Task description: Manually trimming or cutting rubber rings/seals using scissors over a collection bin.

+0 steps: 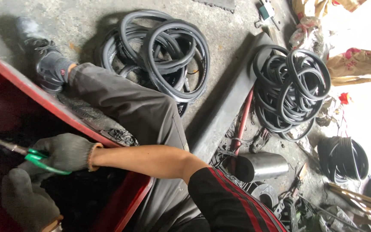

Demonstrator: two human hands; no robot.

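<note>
Fingers [50, 150] of the grey-gloved right hand [65, 152] clenched thru green-handled scissors [39, 160] w/ thin metal blades, inside the red bin [121, 202]. Gloved left hand [24, 202] below, grip can't be told. Looks mid-cut; next calls for steadying the piece.

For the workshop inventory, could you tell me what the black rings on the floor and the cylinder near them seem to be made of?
The black rings look like matte rubber: they sag and overlap in loose coils. The cylinder looks like bare grey metal, with a dull sheen along its side.
</note>
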